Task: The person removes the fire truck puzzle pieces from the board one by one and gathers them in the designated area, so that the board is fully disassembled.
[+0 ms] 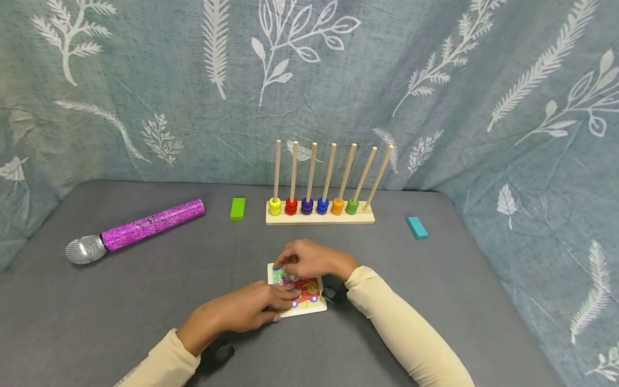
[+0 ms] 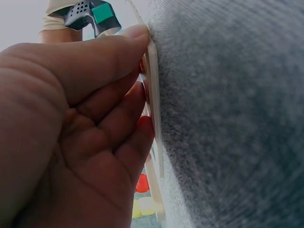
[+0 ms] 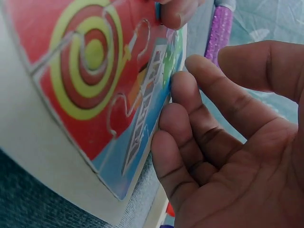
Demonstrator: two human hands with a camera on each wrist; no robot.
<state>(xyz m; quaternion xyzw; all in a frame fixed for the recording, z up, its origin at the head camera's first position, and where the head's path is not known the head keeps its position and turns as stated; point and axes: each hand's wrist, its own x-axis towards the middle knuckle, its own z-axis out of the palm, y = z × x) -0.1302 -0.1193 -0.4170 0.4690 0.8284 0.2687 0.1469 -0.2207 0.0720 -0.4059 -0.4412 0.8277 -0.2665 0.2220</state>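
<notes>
A small jigsaw puzzle point(image 1: 309, 290) with a red vehicle, ladder and yellow-ringed hose reel lies in a pale tray on the grey table. My left hand point(image 1: 244, 307) rests its fingers across the puzzle's left part, and its thumb point(image 2: 135, 35) lies at the near edge of the tray. With bent fingers, my right hand point(image 1: 311, 259) touches the puzzle's far edge near the far left corner. Its thumb point(image 3: 256, 64) stands apart from the fingers in the right wrist view, with nothing between them. Piece seams show across the picture; the left part is hidden under my hands.
Beyond the puzzle stands a wooden peg rack point(image 1: 319, 219) with coloured rings and tall pegs. A green block point(image 1: 237, 208) and a purple glittery microphone point(image 1: 152, 223) lie to the left, a blue block point(image 1: 417, 228) to the right. A patterned curtain point(image 1: 193, 129) hangs behind.
</notes>
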